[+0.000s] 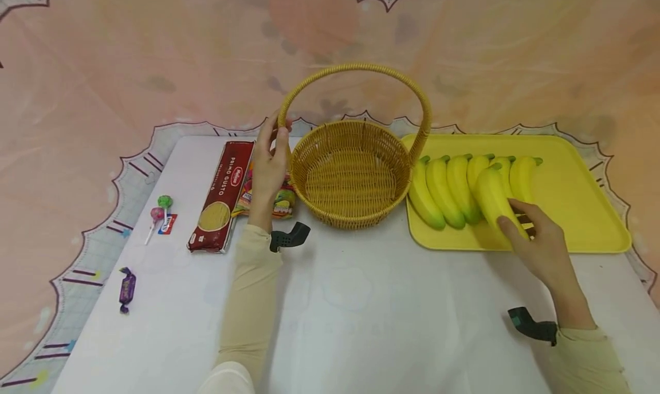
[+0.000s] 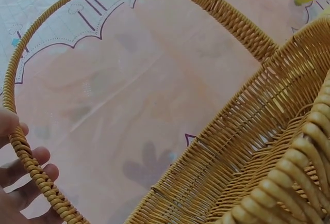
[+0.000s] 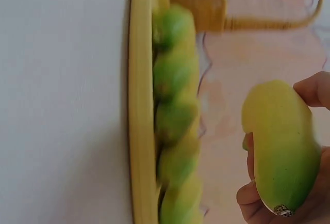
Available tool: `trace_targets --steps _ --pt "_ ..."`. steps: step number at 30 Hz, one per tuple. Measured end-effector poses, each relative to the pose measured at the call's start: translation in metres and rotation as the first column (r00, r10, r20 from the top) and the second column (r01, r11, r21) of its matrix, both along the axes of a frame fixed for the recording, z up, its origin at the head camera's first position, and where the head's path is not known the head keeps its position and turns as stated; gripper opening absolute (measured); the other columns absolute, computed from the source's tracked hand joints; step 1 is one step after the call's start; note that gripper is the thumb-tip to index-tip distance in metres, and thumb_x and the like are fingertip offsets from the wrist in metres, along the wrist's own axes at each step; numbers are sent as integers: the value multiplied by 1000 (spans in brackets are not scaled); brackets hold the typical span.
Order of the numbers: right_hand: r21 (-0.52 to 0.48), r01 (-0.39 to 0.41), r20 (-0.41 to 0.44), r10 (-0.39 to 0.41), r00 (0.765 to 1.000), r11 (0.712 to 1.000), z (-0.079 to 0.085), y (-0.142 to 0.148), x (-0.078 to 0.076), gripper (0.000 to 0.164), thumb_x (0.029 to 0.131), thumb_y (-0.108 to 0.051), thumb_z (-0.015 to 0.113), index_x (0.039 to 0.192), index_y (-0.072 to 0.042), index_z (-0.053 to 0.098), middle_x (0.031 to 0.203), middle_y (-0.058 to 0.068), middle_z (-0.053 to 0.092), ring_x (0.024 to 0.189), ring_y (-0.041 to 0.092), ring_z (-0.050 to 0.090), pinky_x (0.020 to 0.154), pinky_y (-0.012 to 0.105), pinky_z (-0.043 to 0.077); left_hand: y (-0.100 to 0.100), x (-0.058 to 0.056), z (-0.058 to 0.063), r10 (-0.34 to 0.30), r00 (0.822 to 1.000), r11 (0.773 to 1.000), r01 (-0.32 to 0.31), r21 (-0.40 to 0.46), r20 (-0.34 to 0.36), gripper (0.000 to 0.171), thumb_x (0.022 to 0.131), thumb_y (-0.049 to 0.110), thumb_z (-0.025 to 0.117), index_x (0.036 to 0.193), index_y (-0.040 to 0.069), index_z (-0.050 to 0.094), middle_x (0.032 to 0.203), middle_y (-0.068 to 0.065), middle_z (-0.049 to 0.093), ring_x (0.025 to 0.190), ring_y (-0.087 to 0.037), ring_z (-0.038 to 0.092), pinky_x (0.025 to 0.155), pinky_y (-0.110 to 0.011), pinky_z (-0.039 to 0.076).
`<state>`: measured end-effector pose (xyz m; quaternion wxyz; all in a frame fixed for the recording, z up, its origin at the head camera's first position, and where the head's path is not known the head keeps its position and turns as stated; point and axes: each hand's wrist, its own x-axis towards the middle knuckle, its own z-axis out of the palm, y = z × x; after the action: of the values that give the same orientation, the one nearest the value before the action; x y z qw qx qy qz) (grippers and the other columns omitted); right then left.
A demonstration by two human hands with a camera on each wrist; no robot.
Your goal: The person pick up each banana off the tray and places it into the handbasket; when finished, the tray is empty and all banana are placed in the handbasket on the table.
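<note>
A brown wicker basket [image 1: 350,179] with a tall arched handle stands at the middle back of the table. My left hand [image 1: 270,162] grips the left side of that handle [image 2: 31,162], thumb on one side and fingertips on the other. In my right hand [image 1: 541,245] is a yellow banana [image 1: 495,196] with a green tip, pinched between thumb and fingers and raised over the yellow tray [image 1: 582,193]. Several more bananas [image 1: 433,190] lie side by side along the tray's left half; the right wrist view shows their green ends [image 3: 175,74].
Left of the basket lie a red spaghetti pack [image 1: 222,196] and a colourful candy bag [image 1: 283,202], partly behind my left arm. Farther left are two lollipops [image 1: 165,201], a small red-blue sweet [image 1: 167,224] and a purple wrapped candy [image 1: 127,290]. A patterned cloth [image 1: 206,56] hangs behind.
</note>
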<state>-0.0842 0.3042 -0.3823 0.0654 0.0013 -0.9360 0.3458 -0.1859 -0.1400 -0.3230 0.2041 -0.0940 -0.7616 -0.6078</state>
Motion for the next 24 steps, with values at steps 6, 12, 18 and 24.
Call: trace_targets --steps 6,12,18,24 --pt "-42 -141 -143 134 981 989 12 -48 17 44 89 -16 64 131 -5 54 110 10 60 91 -7 43 71 12 36 -2 -5 -7 12 1000 1000 -12 -4 0 39 100 16 45 138 9 48 124 -17 57 116 -22 54 85 -27 48" --pt "-64 -284 -175 269 947 957 20 -89 9 43 87 -11 67 128 -8 57 104 2 62 90 0 48 72 14 39 2 4 8 9 1000 1000 -9 -13 -21 40 98 8 45 137 -1 45 121 -24 56 117 -31 54 96 -41 48" --pt "-61 -364 -125 355 927 929 26 -128 -16 45 89 -23 65 131 -10 55 107 3 63 93 13 53 74 25 42 3 5 11 0 1000 1000 0 -5 -4 40 97 6 46 137 0 45 121 -25 56 119 -35 52 98 -46 46" --pt "-144 -349 -16 351 936 926 33 -170 -46 51 91 -37 61 134 -11 52 115 6 61 93 21 56 78 35 45 0 1 3 0 1000 1000 0 -7 25 41 99 10 45 140 5 44 123 -22 56 120 -31 52 99 -43 45"
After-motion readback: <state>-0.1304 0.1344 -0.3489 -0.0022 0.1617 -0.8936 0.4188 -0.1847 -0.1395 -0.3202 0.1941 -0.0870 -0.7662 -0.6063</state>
